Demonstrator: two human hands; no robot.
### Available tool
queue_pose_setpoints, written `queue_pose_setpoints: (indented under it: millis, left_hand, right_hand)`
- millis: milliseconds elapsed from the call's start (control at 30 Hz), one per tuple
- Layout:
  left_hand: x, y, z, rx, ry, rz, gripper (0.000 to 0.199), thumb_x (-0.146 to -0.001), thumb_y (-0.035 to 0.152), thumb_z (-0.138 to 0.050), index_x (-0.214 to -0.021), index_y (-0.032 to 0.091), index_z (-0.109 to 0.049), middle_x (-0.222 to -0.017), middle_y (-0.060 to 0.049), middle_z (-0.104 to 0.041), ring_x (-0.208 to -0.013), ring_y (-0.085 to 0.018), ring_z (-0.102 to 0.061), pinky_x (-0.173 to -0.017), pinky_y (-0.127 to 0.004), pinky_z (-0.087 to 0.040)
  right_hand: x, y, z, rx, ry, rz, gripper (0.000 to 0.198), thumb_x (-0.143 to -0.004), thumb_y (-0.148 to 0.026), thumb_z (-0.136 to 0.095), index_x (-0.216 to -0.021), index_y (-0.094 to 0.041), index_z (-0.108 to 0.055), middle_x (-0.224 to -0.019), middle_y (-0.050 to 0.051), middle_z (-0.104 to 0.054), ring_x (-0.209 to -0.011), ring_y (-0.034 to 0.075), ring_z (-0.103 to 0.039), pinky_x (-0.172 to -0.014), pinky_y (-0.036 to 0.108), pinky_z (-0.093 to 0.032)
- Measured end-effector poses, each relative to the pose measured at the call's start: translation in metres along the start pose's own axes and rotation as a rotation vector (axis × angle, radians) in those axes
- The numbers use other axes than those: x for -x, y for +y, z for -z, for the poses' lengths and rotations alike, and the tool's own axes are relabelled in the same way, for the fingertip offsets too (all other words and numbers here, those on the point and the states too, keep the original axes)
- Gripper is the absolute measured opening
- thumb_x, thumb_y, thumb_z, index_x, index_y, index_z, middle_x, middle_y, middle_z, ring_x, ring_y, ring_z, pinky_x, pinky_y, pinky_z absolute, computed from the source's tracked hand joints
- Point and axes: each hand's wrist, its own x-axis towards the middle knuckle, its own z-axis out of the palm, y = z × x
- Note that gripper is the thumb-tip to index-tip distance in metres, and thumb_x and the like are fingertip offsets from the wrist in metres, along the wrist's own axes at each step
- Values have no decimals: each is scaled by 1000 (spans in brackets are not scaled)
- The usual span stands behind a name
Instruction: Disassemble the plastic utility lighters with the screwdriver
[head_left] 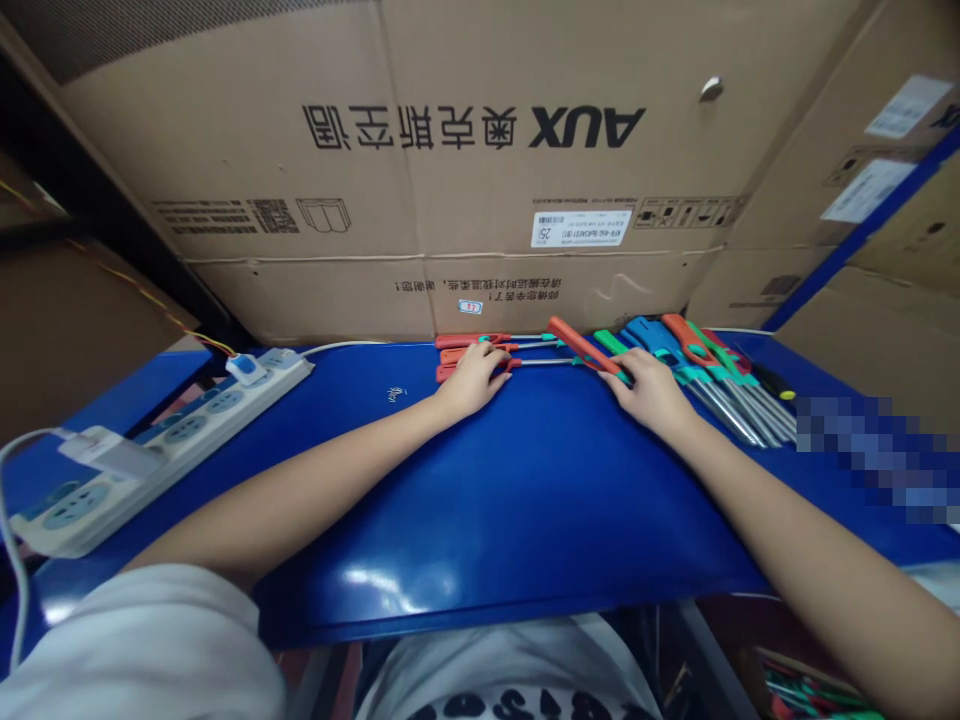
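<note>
My left hand (476, 380) is at the back of the blue table, its fingers bent over the lowest lighter of a small stack. These long-necked lighters (469, 341) have red and orange handles to the left and thin metal necks pointing right. My right hand (643, 388) grips another red long-necked lighter (581, 342), held at a slant with its handle end up toward the left; its neck is mostly hidden by the hand. Right of that hand lies a pile of lighters (682, 340) with blue, orange, green and red handles, metal necks toward me.
A large cardboard box wall (465, 200) closes off the back of the blue table (480, 500). A white power strip (187, 440) with plugs and cables lies at left. A black-and-yellow handle (776, 382) is beyond the pile. Below right, a box holds more lighters (814, 690).
</note>
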Motion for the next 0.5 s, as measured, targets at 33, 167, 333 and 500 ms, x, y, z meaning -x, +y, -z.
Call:
queue_pose_setpoints:
  millis: [33,167,333,500]
  left_hand:
    - [1,2,1,5,15,1,22,-94,23,-64,-114,13,-65,-116,-16,-62,-116,-31,-58,-104,-49,-47]
    - [8,19,17,3,176,-25,59,-96,30,-60,-148,13,-38,-144,-21,-47,-138,-31,-44,-116,-49,-39]
    - [21,64,45,-218,53,-352,59,-96,41,-60,-146,13,-42,-146,-20,-52,-142,-37,-43,-116,-55,-36]
    - [44,107,56,-250,-368,-222,35,-97,27,-55,-127,9,-54,-110,-16,-73,-95,-33,-73,-73,-42,-57]
  right_hand:
    - [0,-2,2,5,10,2,24,-92,-40,-57,-97,-19,-68,-90,13,-70,-85,30,-68,-79,46,-56]
    - [-1,-16,12,6,21,35,31,-97,-41,-55,-111,-19,-72,-90,11,-72,-78,26,-68,-75,43,-56]
    - [5,-57,16,-28,-124,209,26,-100,-36,-54,-102,-17,-72,-89,9,-71,-80,22,-68,-76,36,-56]
    - [22,-106,17,111,-236,544,26,-103,-29,-46,-101,-13,-68,-91,11,-71,-78,20,-67,-66,30,-50]
